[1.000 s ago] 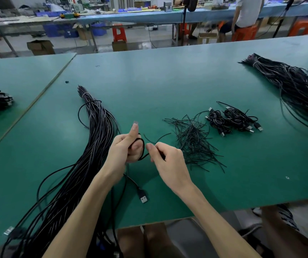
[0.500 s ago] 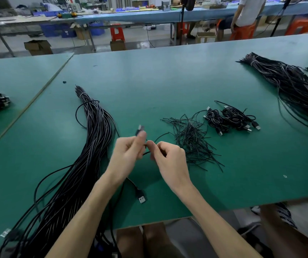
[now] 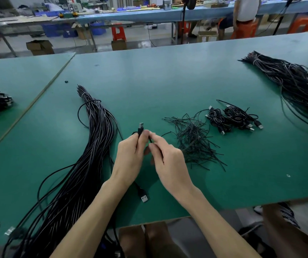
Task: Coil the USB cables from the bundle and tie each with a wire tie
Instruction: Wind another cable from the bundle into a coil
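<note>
Both hands met over a half-coiled USB cable (image 3: 140, 131) at the middle of the green table (image 3: 168, 81).

The left hand (image 3: 131, 155) curled its fingers and thumb round the cable, one plug sticking up above the thumb and the other plug (image 3: 144, 197) lying on the table below the wrist. The right hand (image 3: 168, 161) pinched a thin black strand against the cable, possibly a wire tie, though it was too small to tell. The bundle (image 3: 93, 146) lay just left of the hands, the loose wire ties (image 3: 192, 140) just right, and the coiled cables (image 3: 233, 118) beyond them.
</note>
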